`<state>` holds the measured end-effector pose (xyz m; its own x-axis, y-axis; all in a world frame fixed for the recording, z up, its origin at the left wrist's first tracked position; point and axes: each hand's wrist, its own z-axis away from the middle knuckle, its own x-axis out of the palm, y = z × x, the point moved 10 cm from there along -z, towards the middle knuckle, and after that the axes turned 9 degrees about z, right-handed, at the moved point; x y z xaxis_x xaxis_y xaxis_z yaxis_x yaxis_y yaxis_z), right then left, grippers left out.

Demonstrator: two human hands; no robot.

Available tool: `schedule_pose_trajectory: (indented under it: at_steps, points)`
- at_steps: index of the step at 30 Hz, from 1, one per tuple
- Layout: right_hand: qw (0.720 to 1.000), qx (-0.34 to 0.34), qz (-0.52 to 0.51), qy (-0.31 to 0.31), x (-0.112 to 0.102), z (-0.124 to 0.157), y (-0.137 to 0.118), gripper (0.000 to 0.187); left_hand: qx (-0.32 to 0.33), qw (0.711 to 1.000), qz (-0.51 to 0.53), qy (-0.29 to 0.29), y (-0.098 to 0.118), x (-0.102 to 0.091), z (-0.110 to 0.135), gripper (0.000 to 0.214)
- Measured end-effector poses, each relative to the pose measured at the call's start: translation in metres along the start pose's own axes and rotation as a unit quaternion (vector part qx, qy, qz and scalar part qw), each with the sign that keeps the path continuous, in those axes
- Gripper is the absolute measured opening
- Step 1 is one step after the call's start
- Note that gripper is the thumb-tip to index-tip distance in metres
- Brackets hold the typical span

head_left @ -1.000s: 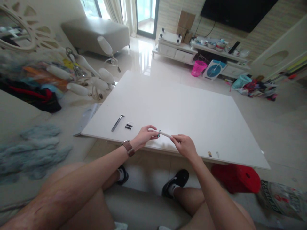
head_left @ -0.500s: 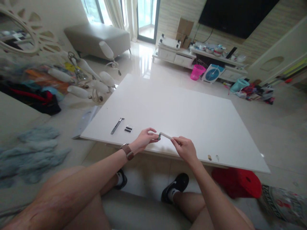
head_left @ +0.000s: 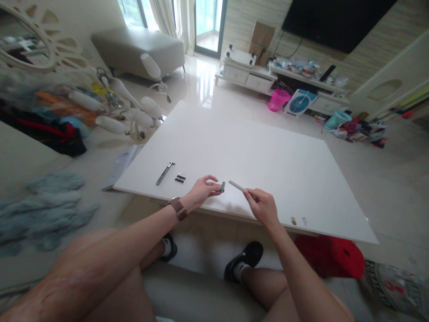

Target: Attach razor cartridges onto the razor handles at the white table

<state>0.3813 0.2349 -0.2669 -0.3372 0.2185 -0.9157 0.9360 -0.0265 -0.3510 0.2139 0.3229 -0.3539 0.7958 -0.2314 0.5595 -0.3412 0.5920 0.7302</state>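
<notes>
Pinched in the fingertips of my left hand is a small green razor head. My right hand grips a pale grey razor handle by one end, and its other end points at the razor head with a gap between them. Both hands are over the near edge of the white table. To the left lies a dark grey razor with its head on. Beside it sits a clear pack with two black strips; their kind is unclear.
At the table's near right lie a small yellow-and-black piece and a small clear piece. A red container stands on the floor below that corner. A lamp with several white shades is past the left edge.
The razor head has come apart from the handle. My right hand has drawn the handle slightly right, while my left hand keeps the head.
</notes>
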Motion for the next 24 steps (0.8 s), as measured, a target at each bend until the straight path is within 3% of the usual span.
schedule_pose_trajectory:
  at_steps: [6,11,18,24]
  points:
    - [0.999,-0.007,0.021,-0.030,0.0091,0.0013,-0.0037,0.031,-0.007,1.000,-0.002,0.007,-0.0018,-0.0001,0.0010,0.031]
    - [1.000,0.017,0.014,0.002,0.0000,0.0009,0.0029,0.033,-0.004,1.000,-0.004,0.000,-0.0011,0.0004,0.0007,0.032]
    - [0.999,-0.012,0.023,-0.036,0.0071,0.0003,-0.0048,0.031,-0.007,1.000,-0.011,0.013,-0.0026,-0.0030,-0.0007,0.034]
    - [0.999,-0.011,0.000,-0.037,0.0067,-0.0001,-0.0012,0.033,-0.010,1.000,-0.005,-0.016,-0.0044,0.0033,0.0009,0.035]
